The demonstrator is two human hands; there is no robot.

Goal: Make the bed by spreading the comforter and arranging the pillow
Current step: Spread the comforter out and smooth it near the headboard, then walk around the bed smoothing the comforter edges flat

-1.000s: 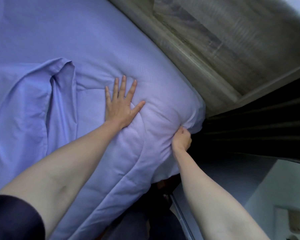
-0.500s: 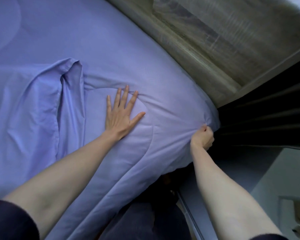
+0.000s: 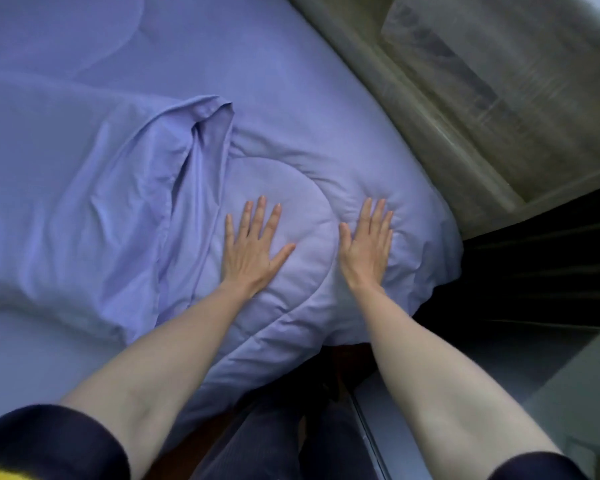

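Observation:
A lavender quilted comforter (image 3: 309,98) covers the bed and hangs over its near right corner. My left hand (image 3: 251,252) lies flat on it with fingers spread. My right hand (image 3: 369,244) presses flat beside it, closer to the corner, fingers straight. To the left of both hands lies a rumpled pillow (image 3: 84,202) in a matching lavender case, its loose open end folded up next to my left hand.
A wooden headboard or wall panel (image 3: 464,98) runs diagonally along the bed's right side. A dark gap (image 3: 533,271) opens beyond the corner. A pale grey surface (image 3: 568,393) sits at lower right. My dark trousers show below the bed edge.
My right hand let go of the comforter's corner and moved left and up onto the top, now lying flat. The left hand stays pressed flat in place.

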